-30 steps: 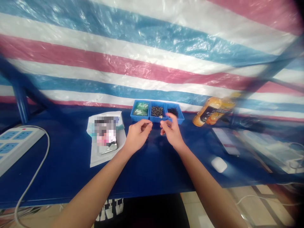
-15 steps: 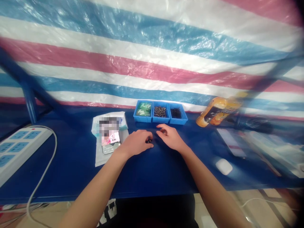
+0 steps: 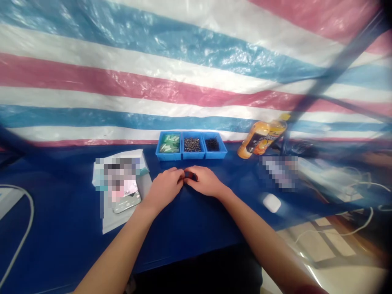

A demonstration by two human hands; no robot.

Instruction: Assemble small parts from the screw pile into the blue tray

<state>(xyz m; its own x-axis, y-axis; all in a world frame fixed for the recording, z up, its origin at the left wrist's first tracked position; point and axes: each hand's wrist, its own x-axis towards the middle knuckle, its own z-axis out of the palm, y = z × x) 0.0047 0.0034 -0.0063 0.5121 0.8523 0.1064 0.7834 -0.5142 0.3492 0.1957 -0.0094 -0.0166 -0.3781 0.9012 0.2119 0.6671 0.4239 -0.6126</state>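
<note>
1. Left hand point(image 3: 163, 188): grip clenched on a small dark part point(image 3: 190, 176), held just in front of the blue three-compartment tray point(image 3: 191, 155).
2. Right hand point(image 3: 205, 181): closed in since the previous frame; grip now also clenched on the part, meeting the left fingertips.

Your left hand point(image 3: 163, 190) and right hand point(image 3: 205, 181) meet over the navy tabletop point(image 3: 196, 241), closed together around a small dark part point(image 3: 190, 176), mostly hidden and too small to make out its shape. Just beyond your hands, a blue plastic three-compartment tray point(image 3: 191, 157) sits flat on the table, apart from them. Green packets point(image 3: 169, 143) fill its left compartment, dark brown beads point(image 3: 192, 144) the middle, and finer black pieces point(image 3: 212, 144) the right.
</note>
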